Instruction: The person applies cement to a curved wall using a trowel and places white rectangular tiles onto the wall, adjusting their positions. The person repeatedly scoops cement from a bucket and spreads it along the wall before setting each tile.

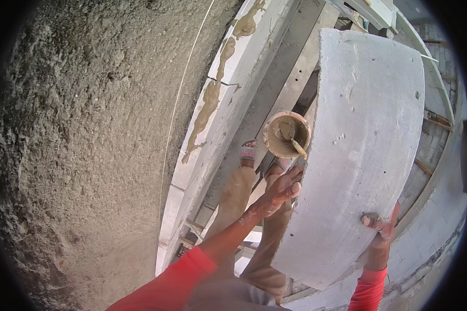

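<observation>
Head view shows a broad, pale-grey, pitted block.

block: pale grey | sleeves: red | mortar: brown | wall: mottled grey | trousers: tan

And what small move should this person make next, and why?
I'd probably wrap the left hand around the left edge of the grey block before shifting it. The right hand clasps the opposite edge, but the left looks extended rather than curled around. A firmer hold seems wise, since the bucket and feet are close by.
</observation>
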